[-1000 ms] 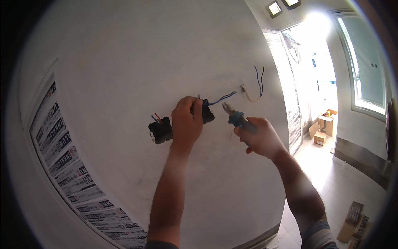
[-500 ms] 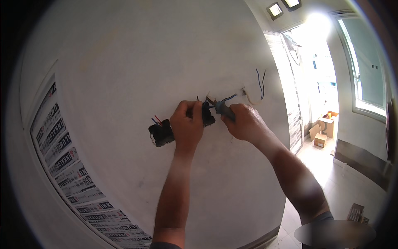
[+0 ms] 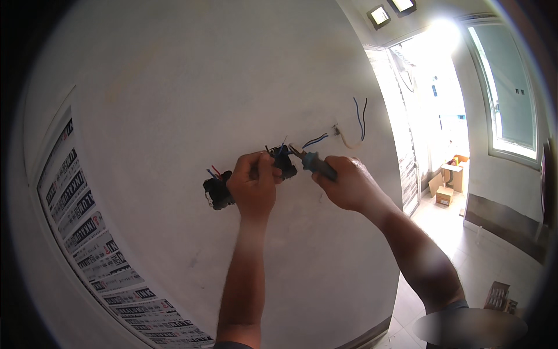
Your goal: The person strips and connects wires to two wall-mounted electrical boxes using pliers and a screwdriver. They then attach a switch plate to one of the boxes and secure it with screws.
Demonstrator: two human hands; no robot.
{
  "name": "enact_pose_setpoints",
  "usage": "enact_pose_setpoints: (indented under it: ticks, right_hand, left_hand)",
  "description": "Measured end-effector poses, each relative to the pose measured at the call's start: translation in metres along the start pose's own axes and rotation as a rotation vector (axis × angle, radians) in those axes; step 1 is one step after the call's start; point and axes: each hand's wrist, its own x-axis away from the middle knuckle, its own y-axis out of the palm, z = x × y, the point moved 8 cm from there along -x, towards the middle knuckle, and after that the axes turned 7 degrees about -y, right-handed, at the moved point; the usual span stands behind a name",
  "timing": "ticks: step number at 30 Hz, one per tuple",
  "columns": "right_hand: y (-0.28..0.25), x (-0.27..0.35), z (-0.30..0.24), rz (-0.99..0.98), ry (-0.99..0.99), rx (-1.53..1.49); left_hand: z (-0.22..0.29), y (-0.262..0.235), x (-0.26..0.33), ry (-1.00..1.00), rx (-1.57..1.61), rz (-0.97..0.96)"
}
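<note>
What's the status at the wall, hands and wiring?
Left hand pinching wires at black wall box. Right hand gripping blue-handled tool, tip at the box. Second box beside, nothing blocking.

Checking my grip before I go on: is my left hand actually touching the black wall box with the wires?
Touching. The head view shows the left hand with its fingers wrapped over the edge of the black wall box, no gap between them, while the right hand holds a blue-handled tool to it.

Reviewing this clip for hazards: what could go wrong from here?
1. The blue-handled tool in the right hand points at the left hand's fingers holding the small black wall fitting; a slip could jab them.
2. Loose blue and dark wires hang from the white wall and could snag.
</note>
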Motion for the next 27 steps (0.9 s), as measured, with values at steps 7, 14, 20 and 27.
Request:
enact_pose_setpoints:
  ticks: [7,14,20,27]
  right_hand:
    - [-0.006,0.005,-0.001,0.041,-0.011,-0.014]
    - [-0.001,0.009,0.006,-0.130,-0.077,0.068]
    - [-0.001,0.011,0.017,-0.006,0.154,-0.378]
    - [-0.011,0.009,-0.001,0.051,0.029,-0.016]
  left_hand:
    - [0.007,-0.012,0.001,0.200,0.330,-0.209]
    - [0.009,-0.022,0.003,-0.048,0.061,-0.112]
    - [0.022,-0.001,0.007,0.316,-0.360,0.051]
    - [0.021,0.017,0.009,0.380,-0.427,0.061]
